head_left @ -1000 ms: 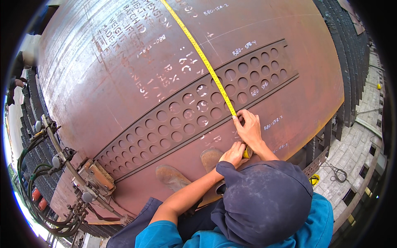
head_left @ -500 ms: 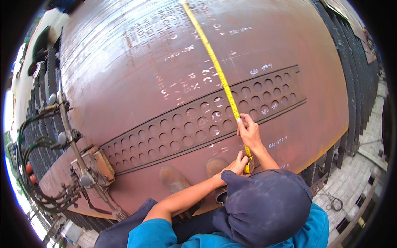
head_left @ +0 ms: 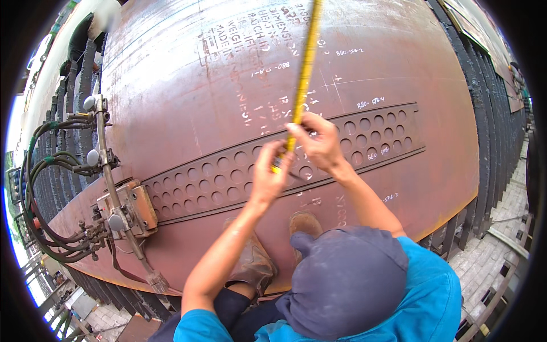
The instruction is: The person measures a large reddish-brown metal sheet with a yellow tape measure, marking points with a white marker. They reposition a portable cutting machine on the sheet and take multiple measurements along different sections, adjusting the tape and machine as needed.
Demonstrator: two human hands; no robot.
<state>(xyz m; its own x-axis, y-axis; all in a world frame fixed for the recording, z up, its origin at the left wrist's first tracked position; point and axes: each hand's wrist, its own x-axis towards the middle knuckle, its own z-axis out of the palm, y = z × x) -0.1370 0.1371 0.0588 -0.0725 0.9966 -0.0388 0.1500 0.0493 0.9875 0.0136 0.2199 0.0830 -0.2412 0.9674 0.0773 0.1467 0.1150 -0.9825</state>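
Neither of my own hands shows. A co-worker in a navy cap (head_left: 347,279) and blue shirt crouches over a large reddish-brown steel plate (head_left: 421,182). Bare-armed, this person works a yellow tape measure (head_left: 305,74). The co-worker's right hand (head_left: 322,145) pinches the blade with the fingertips. Lower down, the co-worker's left hand (head_left: 270,174) closes round its near end, where a bit of yellow shows; the case is mostly hidden. From there the blade runs away past the top of the picture. Under these hands lies a tapering strip (head_left: 233,176) with rows of round holes.
At left stands a cutting machine (head_left: 128,211) with a metal bar and dark hoses (head_left: 43,154). Dark slats (head_left: 493,131) border the plate. White chalk marks and stencilled lettering cover parts of it. Brown boots (head_left: 250,262) rest on it between the co-worker's arms.
The co-worker's hands have moved up and left, away from the body, over the holed strip. The tape has swung, its far part now leaning right. My view has shifted slightly.
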